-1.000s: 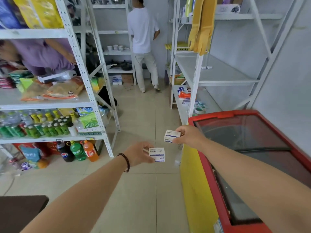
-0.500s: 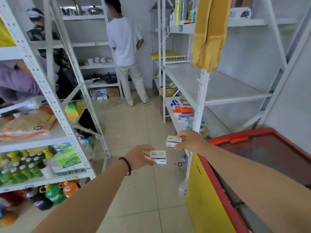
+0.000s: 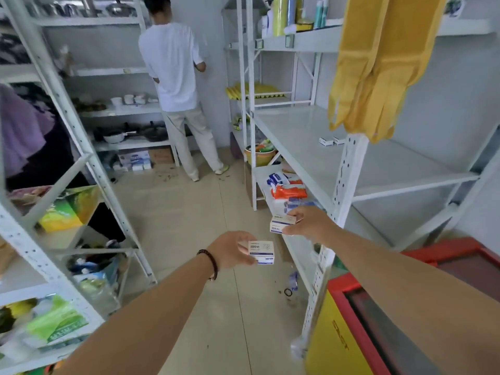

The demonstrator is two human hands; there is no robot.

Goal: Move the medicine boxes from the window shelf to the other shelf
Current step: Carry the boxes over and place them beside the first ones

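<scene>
White metal racks line both sides of this little storeroom, with a pale tiled floor point(image 3: 173, 212) running down the middle. On my right there's a white shelf unit point(image 3: 349, 169) whose wide middle shelf is nearly bare, just two small medicine boxes on the shelf point(image 3: 330, 141) sitting side by side near the front post. Yellow rubber gloves point(image 3: 378, 63) hang off the level above, and bottles stand up top. The low shelf holds orange and blue packets point(image 3: 288, 189). Bottom right is a chest freezer point(image 3: 351, 334) with a red rim and yellow side; there's writing down the yellow part but I can't make it out.

My left hand point(image 3: 230, 251) has its grip pinched on a white medicine box point(image 3: 261, 252), thumb on top, fingers under, out over the floor. It has blue print, too blurry for me to read. My right hand point(image 3: 311, 221) is a bit further forward and higher, grip pressed onto what looks like two stacked medicine boxes point(image 3: 281, 224), just in front of the low shelf's edge.

A person in a white t-shirt point(image 3: 173, 66) stands at the far end, back to me, next to a rack with pans and cups. The left rack point(image 3: 51, 163) has green packaging and bottles.
</scene>
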